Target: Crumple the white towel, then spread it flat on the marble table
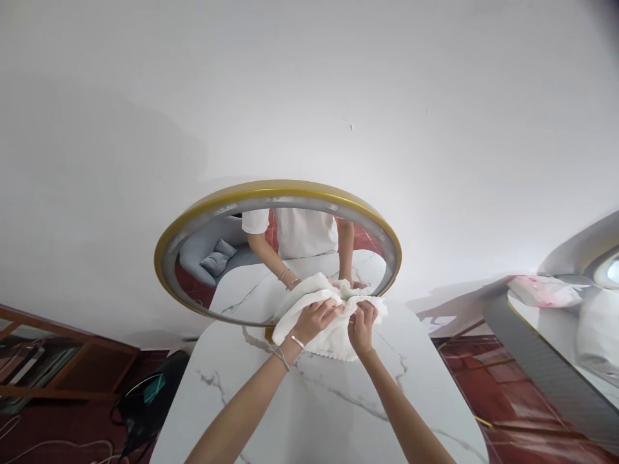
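A crumpled white cloth (333,343) with a scalloped edge lies on a white marble-patterned table (314,412). My left hand (315,317), with bracelets at the wrist, grips the cloth from its left side, fingers curled into it. On the other side my right hand (362,325) pinches a bunched part of the same cloth. Right behind both hands stands an oval-looking mirror (309,245) with a gold rim, and the cloth covers part of its lower right edge. My arms and white shirt are reflected in it.
At the right, a grey-sided table (546,348) holds a pink-and-white plastic package (544,291) and a white bundle (599,332). A wooden shelf (91,367) and a black bag (152,393) are at the lower left. A white wall (300,90) rises behind the mirror.
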The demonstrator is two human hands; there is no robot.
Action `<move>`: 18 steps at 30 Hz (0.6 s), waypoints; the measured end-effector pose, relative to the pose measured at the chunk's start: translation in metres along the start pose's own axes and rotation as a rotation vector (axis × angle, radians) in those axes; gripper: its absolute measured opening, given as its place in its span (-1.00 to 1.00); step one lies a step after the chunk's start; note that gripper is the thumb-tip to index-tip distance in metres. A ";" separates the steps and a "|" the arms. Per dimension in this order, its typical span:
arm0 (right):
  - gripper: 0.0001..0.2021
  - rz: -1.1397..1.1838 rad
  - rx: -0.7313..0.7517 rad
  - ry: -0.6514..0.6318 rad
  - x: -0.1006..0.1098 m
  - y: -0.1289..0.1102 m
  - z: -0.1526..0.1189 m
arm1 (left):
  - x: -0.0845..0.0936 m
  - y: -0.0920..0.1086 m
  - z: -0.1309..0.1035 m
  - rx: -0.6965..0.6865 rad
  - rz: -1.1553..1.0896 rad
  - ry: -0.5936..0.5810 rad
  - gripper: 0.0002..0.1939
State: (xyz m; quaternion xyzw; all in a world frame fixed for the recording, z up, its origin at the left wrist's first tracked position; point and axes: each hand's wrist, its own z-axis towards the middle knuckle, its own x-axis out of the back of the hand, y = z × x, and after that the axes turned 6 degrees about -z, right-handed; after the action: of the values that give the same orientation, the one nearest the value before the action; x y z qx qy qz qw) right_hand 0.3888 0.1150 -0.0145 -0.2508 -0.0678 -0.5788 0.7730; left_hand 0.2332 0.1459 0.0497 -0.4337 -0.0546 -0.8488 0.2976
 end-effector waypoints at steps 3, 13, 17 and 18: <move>-0.72 0.021 -0.108 0.171 0.004 -0.016 0.037 | 0.006 0.008 0.027 0.187 0.018 0.158 -0.67; -0.71 -0.094 0.131 0.521 0.044 -0.019 0.241 | 0.142 -0.033 0.184 0.371 0.030 0.361 -0.63; -0.59 -0.098 0.270 0.280 0.047 -0.014 0.248 | 0.171 -0.047 0.186 0.214 0.091 0.421 -0.57; -0.54 -0.105 0.288 0.213 0.045 -0.010 0.240 | 0.169 -0.049 0.179 0.200 0.121 0.400 -0.55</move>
State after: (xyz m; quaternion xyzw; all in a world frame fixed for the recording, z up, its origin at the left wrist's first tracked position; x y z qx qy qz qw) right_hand 0.4379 0.1861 0.2138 -0.0710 -0.0808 -0.6260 0.7724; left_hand 0.2562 0.1714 0.2984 -0.2277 -0.0521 -0.8887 0.3944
